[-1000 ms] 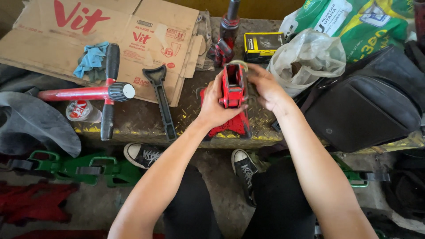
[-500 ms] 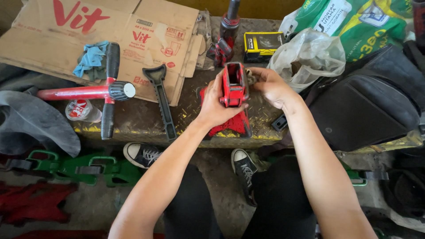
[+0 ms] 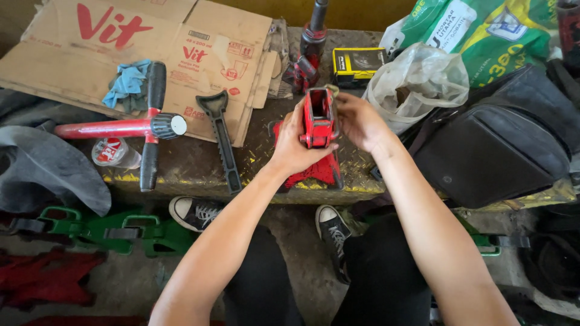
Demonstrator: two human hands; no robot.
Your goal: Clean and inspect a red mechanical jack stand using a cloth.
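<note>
A red metal jack frame (image 3: 318, 118) is held upright over a dirty checker-plate workbench (image 3: 193, 166). My left hand (image 3: 294, 148) grips its left side and lower end. My right hand (image 3: 356, 121) wraps the right side, fingers at the frame's top edge. A wider red base piece (image 3: 320, 172) lies on the bench beneath the frame, partly hidden by my left hand.
Flattened cardboard (image 3: 139, 54) covers the bench's left. On it lie a red tube with black T-handle (image 3: 142, 127), a blue rag (image 3: 127, 84) and a black lever (image 3: 220, 136). A clear plastic bag (image 3: 417, 84), a yellow-black box (image 3: 359, 65) and a black bag (image 3: 501, 145) sit right.
My right hand has slid from above the frame's top down onto its right side. The frame has stayed in about the same place in my left hand.
</note>
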